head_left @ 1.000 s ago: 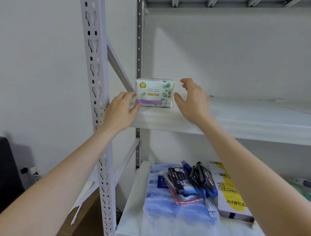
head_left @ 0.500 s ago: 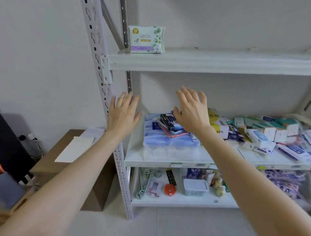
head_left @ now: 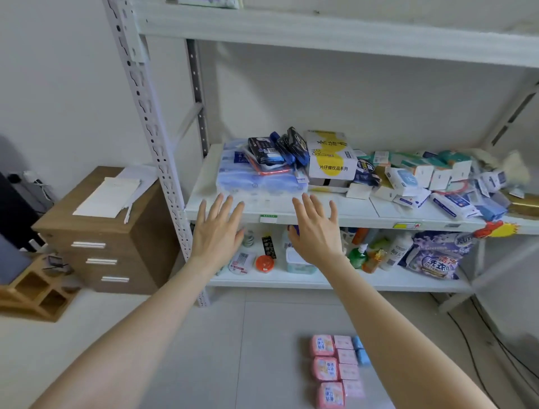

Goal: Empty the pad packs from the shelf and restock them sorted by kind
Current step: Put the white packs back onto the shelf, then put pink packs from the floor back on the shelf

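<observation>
We held both hands out in front of the shelf unit (head_left: 163,163), and we take that rack as our landmark. Our left hand (head_left: 217,233) and our right hand (head_left: 316,233) were spread flat, palms away from us, fingers apart, each grip fully open and holding nothing. Both hovered at the front edge of the rack's middle shelf (head_left: 320,214), the left one near the rack's left front post, the right one a little further along. The pad packs (head_left: 335,369) lay on the floor (head_left: 204,350) in front of the rack, below our right forearm: pink packs in a column nearest us, paler pink ones just beside them, and two small blue ones at the far side of the group. The bottom edge of one more pack (head_left: 210,2) showed on the rack's top shelf, above the left post, too cropped for us to read. On the middle shelf a blue wrapped bundle (head_left: 256,181) sat at the left end with dark packets (head_left: 277,149) on top of it, a white and yellow box (head_left: 331,157) just beside it, and a jumble of small boxes (head_left: 423,178) further right. The bottom shelf carried bottles (head_left: 376,251) and a purple bag (head_left: 437,257). To the left of the rack stood a brown drawer cabinet (head_left: 99,233) with white papers (head_left: 108,195) on top.
</observation>
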